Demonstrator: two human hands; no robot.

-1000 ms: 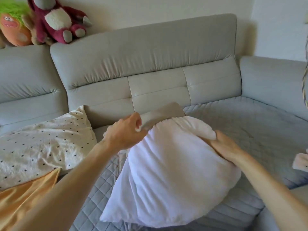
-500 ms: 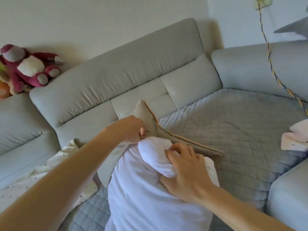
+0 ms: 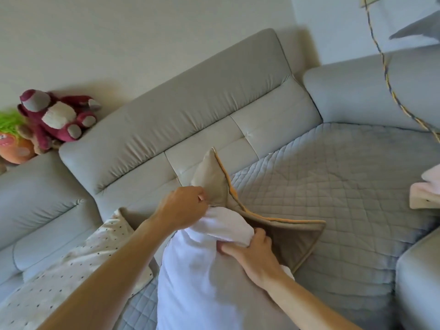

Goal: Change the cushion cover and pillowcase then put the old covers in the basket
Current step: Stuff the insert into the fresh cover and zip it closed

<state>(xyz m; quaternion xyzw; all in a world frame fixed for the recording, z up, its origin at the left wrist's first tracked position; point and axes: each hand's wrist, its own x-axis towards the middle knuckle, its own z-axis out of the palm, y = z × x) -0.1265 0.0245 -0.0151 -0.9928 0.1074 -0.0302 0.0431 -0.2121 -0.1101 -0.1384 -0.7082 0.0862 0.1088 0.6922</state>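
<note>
1. the left hand (image 3: 183, 206) is closed in a pinch on the edge of the beige cushion cover (image 3: 288, 241), right at the cover's mouth.
2. the right hand (image 3: 252, 256), at 4 o'clock of the left, has its fingers curled into a bunched fold of the white cushion insert (image 3: 202, 287).
3. the insert stands on the quilted seat pad (image 3: 345, 186) with its top corner at the cover's opening (how far inside cannot be told).
4. the cover, edged in orange piping, spreads to 2 o'clock of the insert, with one corner pointing up against the grey sofa (image 3: 202, 110) back.
5. a dotted pillow (image 3: 83, 265) lies at 9 o'clock of the insert, just beside it.
6. two plush toys (image 3: 57, 120) sit on the sofa back at 10 o'clock.
</note>
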